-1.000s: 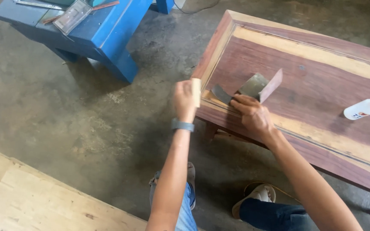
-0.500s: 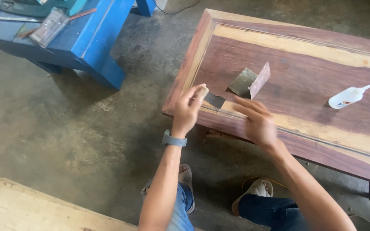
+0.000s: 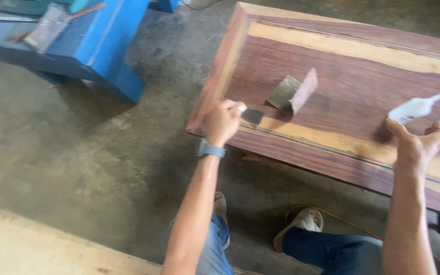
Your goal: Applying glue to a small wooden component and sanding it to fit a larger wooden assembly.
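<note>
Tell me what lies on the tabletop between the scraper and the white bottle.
In the head view, a folded metal sheet stands between the scraper and the bottle; otherwise the tabletop is bare.

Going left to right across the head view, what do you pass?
Blue bench → left hand holding a scraper → folded sandpaper on the wooden tabletop → white bottle → open right hand.

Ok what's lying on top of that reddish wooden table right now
On the table: a folded sandpaper sheet, a white squeeze bottle, and a scraper blade gripped by the left hand. That hand hides the scraper's handle.
</note>
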